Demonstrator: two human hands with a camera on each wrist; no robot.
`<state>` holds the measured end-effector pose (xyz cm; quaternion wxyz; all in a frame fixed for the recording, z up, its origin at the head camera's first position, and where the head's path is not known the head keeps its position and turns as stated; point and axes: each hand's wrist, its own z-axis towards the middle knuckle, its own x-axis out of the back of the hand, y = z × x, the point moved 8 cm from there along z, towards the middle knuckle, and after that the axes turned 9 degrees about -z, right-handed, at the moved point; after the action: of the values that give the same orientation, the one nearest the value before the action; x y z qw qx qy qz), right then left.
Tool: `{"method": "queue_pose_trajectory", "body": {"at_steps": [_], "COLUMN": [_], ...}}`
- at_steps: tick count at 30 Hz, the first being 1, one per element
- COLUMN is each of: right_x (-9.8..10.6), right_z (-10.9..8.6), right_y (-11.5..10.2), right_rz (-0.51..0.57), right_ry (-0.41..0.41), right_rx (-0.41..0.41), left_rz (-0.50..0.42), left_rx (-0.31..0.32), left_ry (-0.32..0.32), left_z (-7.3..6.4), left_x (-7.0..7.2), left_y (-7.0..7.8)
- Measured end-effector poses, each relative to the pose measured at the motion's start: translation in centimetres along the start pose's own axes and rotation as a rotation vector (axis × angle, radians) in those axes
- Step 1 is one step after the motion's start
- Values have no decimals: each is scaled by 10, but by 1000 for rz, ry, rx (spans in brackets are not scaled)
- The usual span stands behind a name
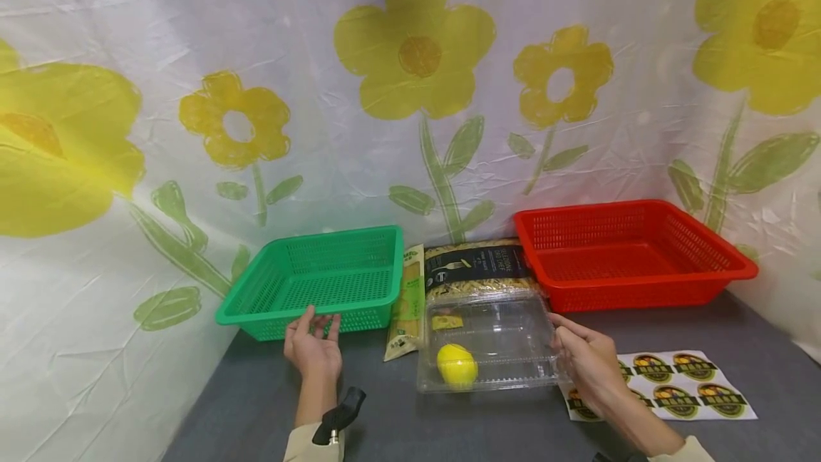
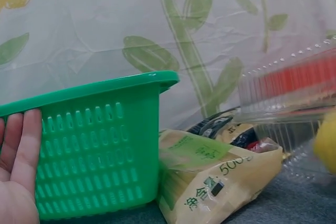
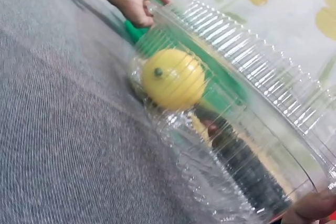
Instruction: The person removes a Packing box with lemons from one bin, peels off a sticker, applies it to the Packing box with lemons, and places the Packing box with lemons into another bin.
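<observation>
My right hand [image 1: 585, 358] grips the right side of a clear plastic container [image 1: 507, 348]. Inside it, toward the left, sits a yellow lemon [image 1: 457, 366], seen through the ribbed wall in the right wrist view. A small yellow piece [image 1: 447, 321] shows behind the lemon; whether it lies inside the container is unclear. At the front of the green basket [image 1: 308, 319] is my left hand [image 1: 314, 348], palm up, holding nothing. In the left wrist view, its extended fingers [image 2: 29, 145] lie against the basket's slotted wall, just under the rim.
Between the baskets lie a bag of long noodles [image 1: 405, 305] and a dark-labelled pasta bag [image 1: 477, 266]. A red basket [image 1: 635, 294] stands at the back right. A sheet of round stickers [image 1: 673, 383] lies right of the container on the dark table [image 1: 385, 419]. Behind hangs a flowered cloth [image 1: 321, 148].
</observation>
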<state>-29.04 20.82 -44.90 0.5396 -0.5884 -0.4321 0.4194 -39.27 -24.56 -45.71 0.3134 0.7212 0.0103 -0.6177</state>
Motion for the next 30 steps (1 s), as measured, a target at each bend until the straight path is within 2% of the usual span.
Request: {"method": "queue_pose_trajectory", "body": {"at_steps": [3, 8, 12, 15, 18, 23, 30], "right_x": [1, 2, 4, 8, 16, 31, 46], "right_z": [2, 1, -1, 0, 2, 6, 12], "right_y": [3, 5, 5, 5, 0, -11, -19], "right_rz": [-9, -56, -85, -123, -217, -413, -585], "right_ry": [-7, -80, -149, -180, -164, -108, -101], "right_rx": [-10, -23, -47, -76, -75, -18, 60], "left_rz": [39, 215, 369, 450, 520, 619, 790], "left_rx": [30, 40, 53, 72, 106, 158, 172], "left_ry": [16, 32, -23, -77, -136, -207, -263], "left_z": [-3, -13, -24, -35, -47, -64, -75], "left_x": [3, 5, -4, -13, -22, -36, -43], "left_y": [-3, -9, -20, -32, -45, -64, -73]}}
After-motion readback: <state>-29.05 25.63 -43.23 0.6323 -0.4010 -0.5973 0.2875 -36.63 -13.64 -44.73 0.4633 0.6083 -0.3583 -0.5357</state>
